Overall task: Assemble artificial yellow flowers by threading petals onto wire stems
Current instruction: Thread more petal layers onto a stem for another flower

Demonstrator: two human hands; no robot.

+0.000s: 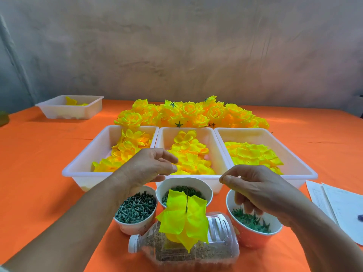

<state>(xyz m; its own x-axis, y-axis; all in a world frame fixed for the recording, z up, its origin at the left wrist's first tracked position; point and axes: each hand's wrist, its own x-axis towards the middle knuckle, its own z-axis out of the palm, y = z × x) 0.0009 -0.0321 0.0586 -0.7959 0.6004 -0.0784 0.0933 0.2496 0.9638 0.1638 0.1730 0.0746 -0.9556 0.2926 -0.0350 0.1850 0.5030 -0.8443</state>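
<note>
**Desk:** How far along is the run?

**Me:** Well into it, going by my feed. The biggest thing on the orange table (39, 154) is the heap of finished flowers (192, 114) along the far side. There are dozens, and a few lie flipped with their green star backs showing.

**Desk:** And stock?

**Me:** The three white trays (294, 154) in front of the heap all hold loose yellow petals. None looks close to empty, so I judge a lot of work is left. A fourth tray (59, 112), well off to the left, holds only a few.

**Desk:** Hands?

**Me:** The left hand (149, 167) hovers over the near rim of the middle tray (211, 138). Its fingers are loosely curved and I see nothing in it. The right hand (259, 189) is above the right cup (251, 238), thumb and forefinger pressed together. I can't tell whether anything small sits between them.

**Desk:** The flower in progress?

**Me:** The plastic bottle (220, 232) lies on its side nearest me, apparently serving as a stand. Three cups of green parts sit just behind it. The half-built flower (184, 222) is over the bottle, with several petal layers hanging on the wire stem (187, 201). The stem's tip rises bare above them, and the petals hide where its foot is planted. I'd say it needs its green pieces, and perhaps more petals, before it joins the heap.
</note>
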